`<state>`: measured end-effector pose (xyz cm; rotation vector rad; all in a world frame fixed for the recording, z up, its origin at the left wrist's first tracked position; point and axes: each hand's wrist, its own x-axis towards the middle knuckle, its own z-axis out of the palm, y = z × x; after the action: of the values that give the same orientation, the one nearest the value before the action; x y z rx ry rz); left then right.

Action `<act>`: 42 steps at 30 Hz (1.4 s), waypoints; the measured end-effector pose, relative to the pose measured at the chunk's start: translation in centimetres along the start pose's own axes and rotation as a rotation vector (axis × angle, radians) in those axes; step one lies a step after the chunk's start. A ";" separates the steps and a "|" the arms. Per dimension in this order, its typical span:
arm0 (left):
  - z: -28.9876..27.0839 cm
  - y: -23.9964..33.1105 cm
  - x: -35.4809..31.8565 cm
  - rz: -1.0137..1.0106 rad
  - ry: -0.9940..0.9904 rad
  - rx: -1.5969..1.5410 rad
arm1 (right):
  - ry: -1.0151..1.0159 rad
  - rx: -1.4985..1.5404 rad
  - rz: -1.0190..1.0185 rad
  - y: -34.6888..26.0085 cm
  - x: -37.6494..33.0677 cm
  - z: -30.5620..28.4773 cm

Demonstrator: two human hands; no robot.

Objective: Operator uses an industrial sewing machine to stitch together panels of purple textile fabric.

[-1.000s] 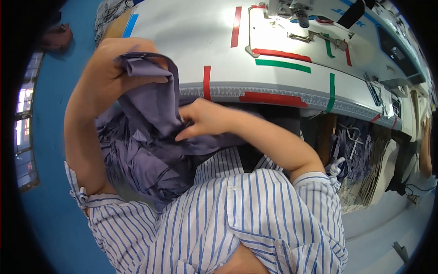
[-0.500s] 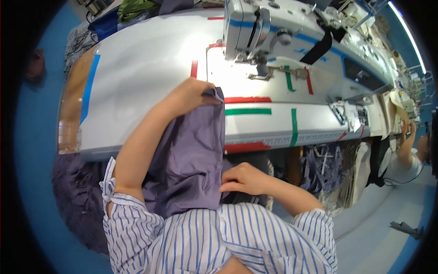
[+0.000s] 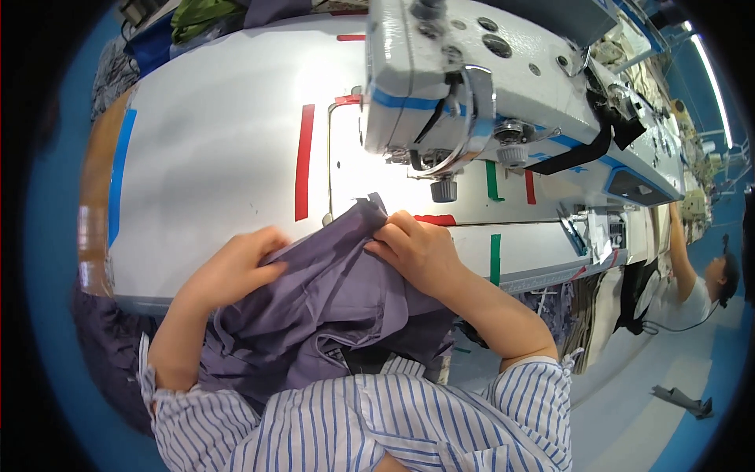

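A purple fabric piece [image 3: 330, 291] hangs over the front edge of the sewing table [image 3: 212, 141] and drapes down across my lap. My right hand [image 3: 421, 250] pinches its upper corner, just short of the sewing machine's needle area. On the fabric's left edge, my left hand [image 3: 240, 267] is closed, with thumb and fingers gripping the folded border. Between the two hands that edge runs slanting up to the right. The sewing machine [image 3: 440, 86] stands beyond my right hand; its needle is hidden behind the head.
Red tape [image 3: 304, 161] and green tape [image 3: 495, 259] mark the tabletop. More dark purple fabric [image 3: 110, 346] is heaped at the lower left. Green cloth [image 3: 197, 20] lies at the back. Another person [image 3: 696, 267] works at the far right, near hanging cloth strips.
My right hand has risen from the fabric's lower edge to its top corner. My left hand has moved down and left along the cloth, turning its edge aslant. My view has shifted closer to the machine.
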<state>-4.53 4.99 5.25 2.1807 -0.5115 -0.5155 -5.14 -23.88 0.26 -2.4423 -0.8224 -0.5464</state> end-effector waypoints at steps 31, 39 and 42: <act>8.8 4.5 7.0 0.636 0.441 0.680 | -0.063 -0.102 0.103 2.2 -2.4 -3.4; 7.4 5.3 7.5 0.796 0.437 0.667 | 0.074 0.280 0.463 1.4 -0.7 -4.1; 10.1 7.2 2.4 0.723 0.203 0.200 | 0.053 0.245 0.436 -2.1 -3.0 -7.1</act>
<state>-9.08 -6.79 4.63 2.0099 -1.2027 0.1541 -10.22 -27.79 5.02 -2.2706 -0.2947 -0.3215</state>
